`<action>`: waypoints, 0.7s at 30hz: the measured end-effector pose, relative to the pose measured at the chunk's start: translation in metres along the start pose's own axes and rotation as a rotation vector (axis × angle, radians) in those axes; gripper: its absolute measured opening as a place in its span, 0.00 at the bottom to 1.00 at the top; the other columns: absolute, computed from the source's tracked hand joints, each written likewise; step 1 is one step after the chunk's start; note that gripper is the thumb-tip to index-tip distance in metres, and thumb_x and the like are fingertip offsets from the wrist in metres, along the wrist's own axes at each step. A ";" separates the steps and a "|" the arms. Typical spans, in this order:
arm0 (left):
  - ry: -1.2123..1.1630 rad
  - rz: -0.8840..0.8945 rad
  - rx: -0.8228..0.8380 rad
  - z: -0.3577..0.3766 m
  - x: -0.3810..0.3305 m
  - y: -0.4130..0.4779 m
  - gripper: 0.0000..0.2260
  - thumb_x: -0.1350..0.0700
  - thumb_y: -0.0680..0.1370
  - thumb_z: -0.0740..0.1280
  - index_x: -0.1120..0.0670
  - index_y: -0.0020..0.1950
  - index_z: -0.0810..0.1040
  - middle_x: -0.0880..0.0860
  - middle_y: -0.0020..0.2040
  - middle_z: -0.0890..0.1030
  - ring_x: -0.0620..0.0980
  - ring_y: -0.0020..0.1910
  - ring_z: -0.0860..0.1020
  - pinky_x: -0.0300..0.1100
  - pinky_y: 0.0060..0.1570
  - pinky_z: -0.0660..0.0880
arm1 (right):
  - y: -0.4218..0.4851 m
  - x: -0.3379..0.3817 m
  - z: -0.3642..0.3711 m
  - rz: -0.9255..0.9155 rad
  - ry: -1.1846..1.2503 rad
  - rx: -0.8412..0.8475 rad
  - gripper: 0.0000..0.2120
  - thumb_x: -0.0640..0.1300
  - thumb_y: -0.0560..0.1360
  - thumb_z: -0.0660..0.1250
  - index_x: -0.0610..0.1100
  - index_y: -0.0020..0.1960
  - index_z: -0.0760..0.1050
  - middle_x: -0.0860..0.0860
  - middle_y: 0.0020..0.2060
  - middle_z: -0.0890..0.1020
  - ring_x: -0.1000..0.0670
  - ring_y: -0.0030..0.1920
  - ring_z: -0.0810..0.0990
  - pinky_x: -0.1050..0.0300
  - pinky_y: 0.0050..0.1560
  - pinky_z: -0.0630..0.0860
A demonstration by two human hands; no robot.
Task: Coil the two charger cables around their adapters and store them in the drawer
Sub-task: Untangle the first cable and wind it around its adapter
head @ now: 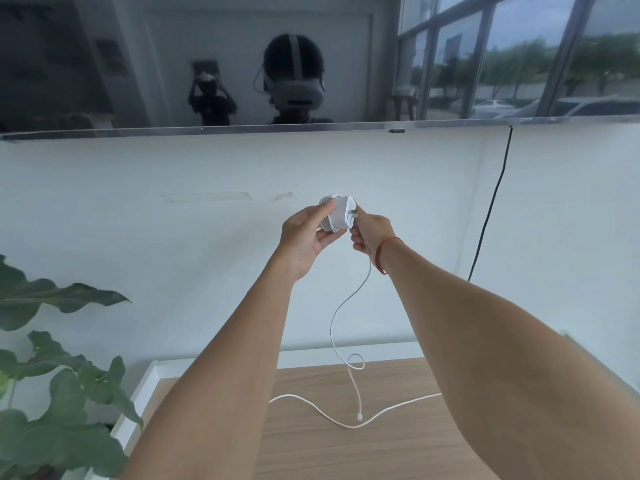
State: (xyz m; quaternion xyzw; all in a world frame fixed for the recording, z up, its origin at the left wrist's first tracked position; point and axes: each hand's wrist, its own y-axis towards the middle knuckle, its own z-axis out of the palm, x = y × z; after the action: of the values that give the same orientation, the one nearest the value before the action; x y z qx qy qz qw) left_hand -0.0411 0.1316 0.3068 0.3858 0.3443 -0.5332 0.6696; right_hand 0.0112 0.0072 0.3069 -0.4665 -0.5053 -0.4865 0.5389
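The adapter (341, 216) is gripped by the raised left hand (304, 240); beside it, the cable (334, 317) is pinched by the right hand (372, 233), whose fingertips are hard to make out.

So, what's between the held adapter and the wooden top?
Only its uncoiled cable, hanging from the right hand to the wooden top, in the head view.

One head-worn camera (wide-angle, lines bowed at the edges) faces forward and slightly down at a white wall (207, 271) close ahead. The left hand (304, 239) and right hand (370, 233) meet mid-frame, with the wooden table top (398, 448) nearest, below.
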 end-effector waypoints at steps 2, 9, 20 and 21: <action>0.001 0.016 -0.017 0.000 0.000 0.003 0.06 0.57 0.77 0.71 0.59 0.46 0.79 0.55 0.43 0.83 0.53 0.47 0.83 0.48 0.59 0.78 | 0.000 -0.011 0.005 0.005 -0.144 -0.014 0.19 0.52 0.79 0.60 0.44 0.32 0.71 0.50 0.26 0.69 0.51 0.25 0.63 0.61 0.29 0.63; 0.147 0.005 -0.179 -0.006 0.010 0.008 0.09 0.49 0.72 0.75 0.51 0.40 0.77 0.55 0.46 0.81 0.54 0.51 0.81 0.51 0.51 0.74 | -0.008 -0.023 0.022 0.079 -0.457 0.198 0.21 0.51 0.81 0.54 0.42 0.34 0.71 0.49 0.28 0.69 0.50 0.26 0.64 0.60 0.29 0.62; 0.088 0.014 -0.257 -0.015 0.023 0.010 0.12 0.54 0.73 0.75 0.59 0.49 0.78 0.61 0.43 0.79 0.58 0.40 0.78 0.49 0.38 0.81 | -0.011 -0.008 0.022 0.066 -0.717 0.320 0.15 0.54 0.71 0.54 0.44 0.40 0.73 0.49 0.32 0.71 0.49 0.27 0.62 0.58 0.31 0.59; 0.072 0.011 -0.264 -0.017 0.024 0.010 0.12 0.54 0.73 0.74 0.59 0.50 0.78 0.61 0.43 0.80 0.57 0.40 0.78 0.50 0.43 0.82 | -0.010 -0.007 0.023 0.066 -0.719 0.325 0.14 0.54 0.69 0.54 0.45 0.40 0.71 0.48 0.32 0.71 0.49 0.27 0.62 0.57 0.30 0.59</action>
State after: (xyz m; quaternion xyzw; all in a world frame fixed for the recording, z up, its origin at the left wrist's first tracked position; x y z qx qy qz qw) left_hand -0.0273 0.1369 0.2797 0.3150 0.4335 -0.4652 0.7046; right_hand -0.0011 0.0294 0.3013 -0.5316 -0.7170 -0.1881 0.4098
